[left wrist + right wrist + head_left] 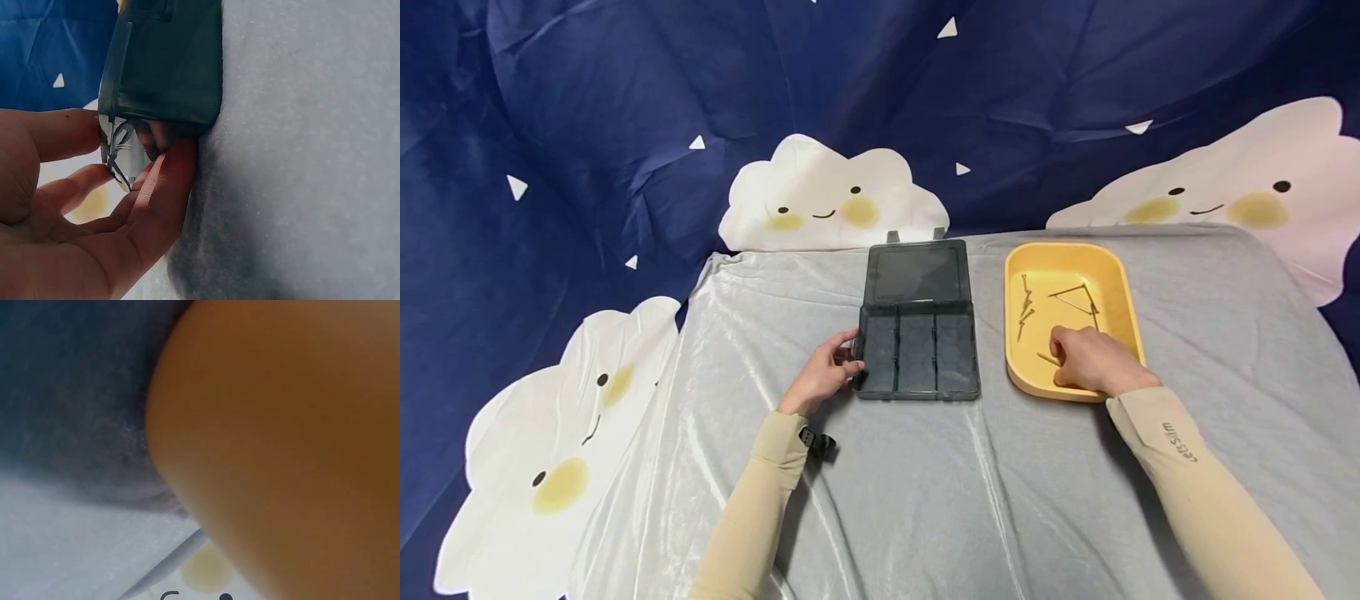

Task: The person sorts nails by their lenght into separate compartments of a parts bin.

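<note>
My left hand (pixel 822 377) grips the left side of a dark, see-through plastic case (pixel 916 392), thumb at its rim. In the left wrist view, fingers (pixel 172 187) curl against the end of the case (pixel 169 75). The case lies with its lid (pixel 917 273) folded back, showing three long, bare compartments. My right hand (pixel 1093 360) is down inside a yellow tray (pixel 1022 380), fingers bent. One thin, nail-like metal piece (pixel 1048 359) runs in between its thumb and forefinger; I cannot tell whether they pinch it. The right wrist view shows only the tray's outer wall (pixel 281 444).
Several more nail-like pieces (pixel 1025 308) lie in the tray's left and far parts. Grey cloth (pixel 917 483) covers the table. Behind it hangs a dark blue curtain (pixel 850 75) with smiling clouds. Two latches (pixel 892 237) stick up at the lid's far edge.
</note>
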Action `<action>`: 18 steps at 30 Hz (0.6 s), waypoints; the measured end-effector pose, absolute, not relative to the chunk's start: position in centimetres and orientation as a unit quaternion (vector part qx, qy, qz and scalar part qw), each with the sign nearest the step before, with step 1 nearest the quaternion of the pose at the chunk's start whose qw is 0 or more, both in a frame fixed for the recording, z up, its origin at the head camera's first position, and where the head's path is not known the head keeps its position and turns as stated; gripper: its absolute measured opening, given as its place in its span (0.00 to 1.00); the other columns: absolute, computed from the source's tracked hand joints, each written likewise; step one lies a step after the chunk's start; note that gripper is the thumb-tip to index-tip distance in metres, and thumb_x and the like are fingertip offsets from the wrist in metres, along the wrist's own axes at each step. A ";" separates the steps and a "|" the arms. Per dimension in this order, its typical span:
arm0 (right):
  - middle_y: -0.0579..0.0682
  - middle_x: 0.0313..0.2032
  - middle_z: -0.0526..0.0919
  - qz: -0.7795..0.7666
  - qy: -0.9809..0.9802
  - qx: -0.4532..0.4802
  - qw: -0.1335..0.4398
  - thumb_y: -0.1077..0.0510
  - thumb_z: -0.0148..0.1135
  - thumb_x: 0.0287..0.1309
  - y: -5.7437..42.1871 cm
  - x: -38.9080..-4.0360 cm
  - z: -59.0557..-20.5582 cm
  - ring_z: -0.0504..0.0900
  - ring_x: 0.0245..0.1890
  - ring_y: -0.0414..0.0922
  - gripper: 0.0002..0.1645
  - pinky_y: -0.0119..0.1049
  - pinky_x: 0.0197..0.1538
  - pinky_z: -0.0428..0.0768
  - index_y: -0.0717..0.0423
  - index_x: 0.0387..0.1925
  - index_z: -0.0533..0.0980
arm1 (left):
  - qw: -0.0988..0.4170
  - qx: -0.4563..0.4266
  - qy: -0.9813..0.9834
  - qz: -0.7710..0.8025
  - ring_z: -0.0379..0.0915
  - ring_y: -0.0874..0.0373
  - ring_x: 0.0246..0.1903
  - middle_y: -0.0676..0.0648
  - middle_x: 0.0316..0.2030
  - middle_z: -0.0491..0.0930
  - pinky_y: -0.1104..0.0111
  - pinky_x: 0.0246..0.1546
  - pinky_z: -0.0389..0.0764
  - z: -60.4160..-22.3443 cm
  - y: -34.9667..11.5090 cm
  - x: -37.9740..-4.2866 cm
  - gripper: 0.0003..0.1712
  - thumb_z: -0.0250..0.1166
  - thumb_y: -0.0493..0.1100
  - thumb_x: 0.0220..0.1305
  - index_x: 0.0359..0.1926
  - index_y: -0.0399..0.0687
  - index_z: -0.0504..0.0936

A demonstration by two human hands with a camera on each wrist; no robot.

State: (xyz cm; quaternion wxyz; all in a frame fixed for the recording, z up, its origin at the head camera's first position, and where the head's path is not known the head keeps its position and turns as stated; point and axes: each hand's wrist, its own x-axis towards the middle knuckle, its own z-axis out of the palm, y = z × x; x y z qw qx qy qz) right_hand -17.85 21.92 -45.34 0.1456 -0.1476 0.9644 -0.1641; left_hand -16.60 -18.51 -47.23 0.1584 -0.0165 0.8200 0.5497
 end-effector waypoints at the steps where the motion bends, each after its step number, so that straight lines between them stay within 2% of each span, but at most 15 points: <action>1: 0.48 0.22 0.71 -0.165 0.964 -0.148 0.144 0.63 0.65 0.34 22.0 -17.9 -45.4 0.70 0.25 0.46 0.15 0.35 0.27 0.63 0.53 0.28 0.70 | 0.158 -0.017 0.820 0.550 0.68 0.60 0.31 0.37 0.45 0.74 0.72 0.28 0.74 -47.2 -18.5 -16.6 0.37 0.61 0.30 0.62 0.72 0.46 0.62; 18: 0.48 0.23 0.73 -0.203 0.960 -0.145 0.125 0.62 0.67 0.35 22.8 -17.9 -45.1 0.72 0.28 0.46 0.15 0.35 0.31 0.66 0.53 0.29 0.71 | 0.160 -0.022 0.815 0.556 0.69 0.59 0.30 0.38 0.44 0.74 0.71 0.28 0.74 -47.4 -18.5 -16.7 0.37 0.61 0.30 0.61 0.71 0.46 0.63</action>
